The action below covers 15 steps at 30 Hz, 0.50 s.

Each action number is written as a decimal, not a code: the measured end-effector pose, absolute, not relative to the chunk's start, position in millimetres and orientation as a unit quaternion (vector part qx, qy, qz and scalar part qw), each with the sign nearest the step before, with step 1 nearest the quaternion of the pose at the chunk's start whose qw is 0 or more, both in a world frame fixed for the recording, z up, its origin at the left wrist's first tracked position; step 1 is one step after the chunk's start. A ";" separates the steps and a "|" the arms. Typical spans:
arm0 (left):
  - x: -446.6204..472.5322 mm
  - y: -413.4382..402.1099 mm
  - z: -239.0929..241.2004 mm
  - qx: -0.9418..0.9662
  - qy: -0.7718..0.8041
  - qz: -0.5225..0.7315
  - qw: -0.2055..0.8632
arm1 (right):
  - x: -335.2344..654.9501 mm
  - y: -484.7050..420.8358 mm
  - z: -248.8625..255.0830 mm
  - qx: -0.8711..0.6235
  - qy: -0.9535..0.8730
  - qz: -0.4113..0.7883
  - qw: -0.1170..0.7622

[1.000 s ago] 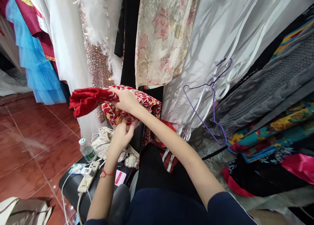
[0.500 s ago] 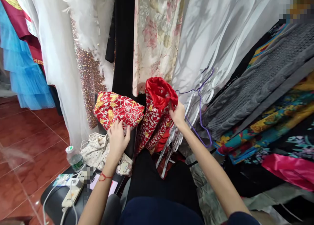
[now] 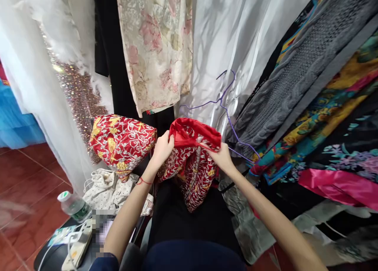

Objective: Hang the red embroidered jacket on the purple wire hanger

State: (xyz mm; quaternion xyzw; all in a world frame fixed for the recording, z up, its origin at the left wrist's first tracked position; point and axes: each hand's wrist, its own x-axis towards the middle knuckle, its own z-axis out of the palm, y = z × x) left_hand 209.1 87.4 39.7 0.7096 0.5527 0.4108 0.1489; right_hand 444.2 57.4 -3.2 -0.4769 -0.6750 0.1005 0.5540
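A red embroidered garment (image 3: 195, 164) with silver and gold patterns hangs over my lap, its plain red lining showing at the open top edge. My left hand (image 3: 164, 147) pinches the left side of that edge. On the opposite side, my right hand (image 3: 220, 156) grips the same edge, so the opening is held between both hands. Left of my left hand lies a folded piece of matching red embroidered cloth (image 3: 122, 141). Beneath it is a cream dotted drawstring bag (image 3: 102, 188). A purple wire hanger (image 3: 227, 105) is just beyond my right hand.
Hanging clothes surround me: a floral cream garment (image 3: 156, 46), a white gauzy dress (image 3: 26, 74) and a grey cable-knit piece (image 3: 313, 58). To the left, a plastic bottle (image 3: 75, 206) and a power strip (image 3: 78, 243) rest on a black seat (image 3: 44, 259).
My left hand has left the folded red cloth and taken hold of the garment's edge. The garment has come lower, its opening stretched wider. The view has shifted to the right.
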 end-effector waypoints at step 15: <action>261.0 167.8 14.7 0.623 0.428 0.556 0.347 | 525.1 25.5 3.4 -0.473 -0.807 -0.112 0.336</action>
